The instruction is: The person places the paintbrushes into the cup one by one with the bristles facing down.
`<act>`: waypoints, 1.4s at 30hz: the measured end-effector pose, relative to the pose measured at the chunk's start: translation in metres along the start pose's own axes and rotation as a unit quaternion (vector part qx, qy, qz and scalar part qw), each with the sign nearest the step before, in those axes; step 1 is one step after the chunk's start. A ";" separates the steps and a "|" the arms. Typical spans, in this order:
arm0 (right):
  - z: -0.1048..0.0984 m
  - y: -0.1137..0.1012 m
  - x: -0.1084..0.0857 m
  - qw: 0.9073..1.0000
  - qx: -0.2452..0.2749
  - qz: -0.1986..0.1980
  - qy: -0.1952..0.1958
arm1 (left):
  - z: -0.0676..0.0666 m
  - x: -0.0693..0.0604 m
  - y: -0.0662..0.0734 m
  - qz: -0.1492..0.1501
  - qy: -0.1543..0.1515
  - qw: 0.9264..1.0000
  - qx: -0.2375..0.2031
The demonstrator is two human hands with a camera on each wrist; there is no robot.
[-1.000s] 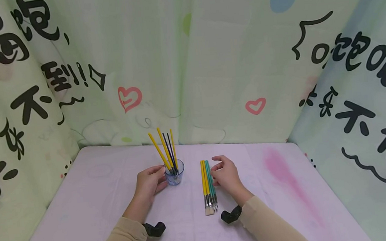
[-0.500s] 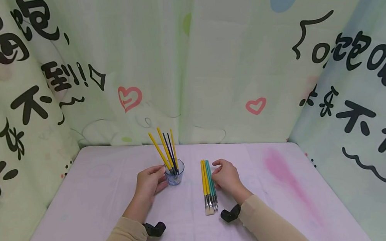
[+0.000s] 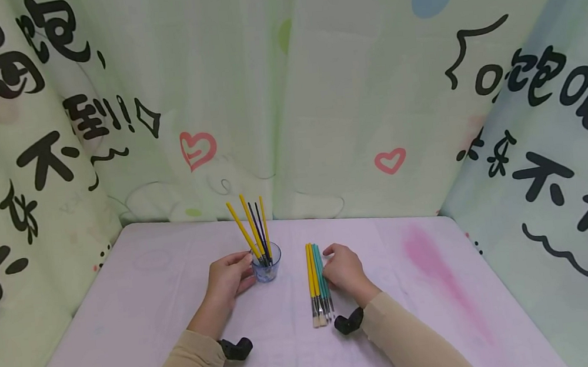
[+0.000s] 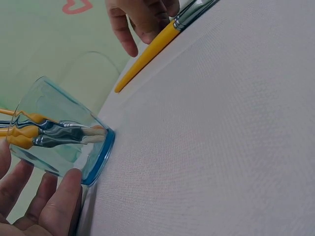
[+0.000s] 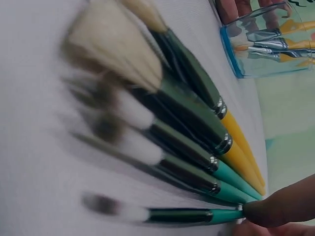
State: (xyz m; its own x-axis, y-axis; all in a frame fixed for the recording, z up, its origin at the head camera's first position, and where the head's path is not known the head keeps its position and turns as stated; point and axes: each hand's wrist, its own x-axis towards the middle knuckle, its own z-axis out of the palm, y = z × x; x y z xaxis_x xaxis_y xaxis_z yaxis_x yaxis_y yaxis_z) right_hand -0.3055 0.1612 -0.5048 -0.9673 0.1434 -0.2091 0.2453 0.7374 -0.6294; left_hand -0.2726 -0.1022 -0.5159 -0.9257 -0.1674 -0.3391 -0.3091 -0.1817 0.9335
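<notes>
My left hand (image 3: pixel 225 277) holds the side of a clear bluish cup (image 3: pixel 267 274), thumb near its rim and fingers round its side. In the cup, yellow and dark-handled paintbrushes (image 3: pixel 245 229) stand bristles down, as the left wrist view shows. Right of the cup, yellow paintbrushes (image 3: pixel 312 276) and teal paintbrushes (image 3: pixel 320 272) lie side by side, bristles toward me. My right hand (image 3: pixel 346 270) is at the right side of this row. In the right wrist view its thumb and finger pinch the handle of the outermost teal paintbrush (image 5: pixel 226 215), slightly apart from the others.
A pale pink cloth (image 3: pixel 126 318) covers the table, with a darker pink streak (image 3: pixel 437 264) on the right. Printed curtains (image 3: pixel 319 116) stand behind and at both sides. A black wrist device (image 3: pixel 350 321) sits on each wrist.
My right hand has drawn its fingers in at the teal brushes and shifted slightly. The outermost teal brush has moved a little right, away from the row. The left hand and cup stay put.
</notes>
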 end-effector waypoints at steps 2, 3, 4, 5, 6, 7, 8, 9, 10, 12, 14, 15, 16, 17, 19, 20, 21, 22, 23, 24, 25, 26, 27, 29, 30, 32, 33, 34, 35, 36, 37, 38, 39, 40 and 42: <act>-0.001 -0.001 -0.001 1.000 -0.022 0.000 0.000 | 0.000 0.000 0.000 0.000 0.000 1.000 0.000; -0.001 -0.002 -0.002 0.999 -0.032 -0.002 0.001 | 0.000 0.000 0.001 0.000 -0.001 1.000 -0.001; -0.001 -0.003 -0.002 0.999 -0.041 -0.003 0.001 | 0.000 0.000 0.001 0.000 -0.001 1.000 -0.003; -0.002 -0.004 -0.003 0.999 -0.050 -0.005 0.002 | 0.000 0.000 0.001 -0.001 -0.001 1.000 -0.004; -0.002 -0.004 -0.004 0.998 -0.058 -0.008 0.002 | 0.000 0.000 0.001 -0.001 -0.001 1.000 -0.006; -0.002 -0.005 -0.004 0.998 -0.064 -0.010 0.002 | 0.000 0.000 0.001 -0.002 -0.001 1.000 -0.007; -0.002 -0.006 -0.005 0.997 -0.071 -0.013 0.002 | 0.000 0.000 0.001 -0.003 0.000 1.000 -0.008; -0.003 -0.007 -0.006 0.997 -0.075 -0.014 0.002 | 0.001 0.000 0.001 -0.005 0.000 1.000 -0.009; -0.003 -0.007 -0.006 0.997 -0.079 -0.015 0.001 | 0.001 0.000 0.001 -0.006 0.001 1.000 -0.008; -0.003 -0.008 -0.006 0.996 -0.085 -0.015 -0.002 | 0.001 0.000 0.001 -0.008 0.002 1.000 -0.008; -0.003 -0.008 -0.007 0.996 -0.090 -0.014 -0.006 | 0.001 0.000 0.001 -0.009 0.003 1.000 -0.009; -0.003 -0.008 -0.006 0.996 -0.092 -0.012 -0.008 | 0.001 0.000 0.001 -0.009 0.003 1.000 -0.009; -0.003 -0.009 -0.006 0.995 -0.094 -0.011 -0.010 | 0.001 0.000 0.001 -0.009 0.002 1.000 -0.010; -0.004 -0.008 -0.006 0.995 -0.095 -0.010 -0.012 | 0.001 0.000 0.001 -0.009 0.001 1.000 -0.011; -0.004 -0.008 -0.005 0.995 -0.097 -0.008 -0.016 | 0.001 0.000 0.001 -0.008 0.000 1.000 -0.012; -0.005 -0.008 -0.005 0.995 -0.095 -0.007 -0.018 | 0.001 0.000 0.000 -0.008 0.000 1.000 -0.012; -0.005 -0.008 -0.005 0.995 -0.094 -0.005 -0.020 | 0.001 0.000 0.000 -0.007 -0.001 1.000 -0.012; -0.006 -0.007 -0.005 0.996 -0.091 -0.003 -0.022 | 0.000 0.000 0.000 -0.007 -0.001 1.000 -0.012; -0.006 -0.007 -0.004 0.996 -0.088 -0.001 -0.024 | 0.000 0.000 0.000 -0.007 -0.002 1.000 -0.011; -0.007 -0.007 -0.004 0.996 -0.085 0.000 -0.026 | 0.000 0.000 0.000 -0.006 -0.002 1.000 -0.010; -0.008 -0.006 -0.004 0.996 -0.080 0.001 -0.028 | 0.000 0.001 -0.001 -0.006 -0.002 1.000 -0.010; -0.008 -0.006 -0.004 0.997 -0.075 0.003 -0.029 | 0.000 0.001 -0.001 -0.006 -0.002 1.000 -0.010; -0.009 -0.005 -0.004 0.997 -0.070 0.004 -0.031 | 0.000 0.001 -0.001 -0.005 -0.002 1.000 -0.009; -0.010 -0.004 -0.003 0.998 -0.057 0.008 -0.035 | 0.000 0.001 0.000 -0.006 0.000 1.000 -0.010; -0.011 -0.004 -0.003 0.998 -0.049 0.011 -0.037 | 0.000 0.001 0.000 -0.006 0.001 1.000 -0.010; -0.012 -0.004 -0.003 0.998 -0.030 0.021 -0.042 | 0.000 0.001 -0.001 -0.007 0.001 1.000 -0.011; -0.013 -0.003 -0.003 0.998 -0.020 0.026 -0.044 | 0.000 0.001 0.000 -0.006 0.001 1.000 -0.011; -0.013 -0.002 -0.003 0.998 -0.010 0.030 -0.046 | 0.000 0.001 0.000 -0.005 0.001 1.000 -0.012; -0.014 -0.002 -0.003 0.998 -0.001 0.033 -0.047 | 0.000 0.001 0.000 -0.005 0.000 1.000 -0.012; -0.014 -0.001 -0.003 0.998 0.006 0.036 -0.048 | 0.000 0.001 -0.001 -0.003 -0.001 1.000 -0.013; -0.015 0.000 -0.003 0.998 0.013 0.037 -0.049 | 0.000 0.001 -0.001 -0.003 -0.002 1.000 -0.014; -0.015 0.000 -0.003 0.998 0.020 0.039 -0.049 | 0.000 0.001 -0.001 -0.002 -0.002 1.000 -0.016; -0.015 0.001 -0.002 0.998 0.026 0.041 -0.050 | 0.000 0.002 -0.001 -0.003 -0.002 1.000 -0.017; -0.015 0.001 -0.002 0.997 0.031 0.041 -0.050 | 0.000 0.002 -0.001 -0.004 -0.001 1.000 -0.017; -0.015 0.002 -0.002 0.997 0.042 0.042 -0.051 | 0.000 0.002 -0.001 -0.006 0.000 1.000 -0.015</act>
State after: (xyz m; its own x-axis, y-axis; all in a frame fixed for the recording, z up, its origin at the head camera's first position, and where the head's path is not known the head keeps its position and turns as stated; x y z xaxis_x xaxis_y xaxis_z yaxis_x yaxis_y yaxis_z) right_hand -0.3043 0.1717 -0.4944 -0.9323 0.1315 -0.3369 0.3347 0.6667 -0.6659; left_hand -0.2740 -0.1022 -0.5171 -0.9220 -0.1649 -0.3502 -0.3133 -0.2135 0.9253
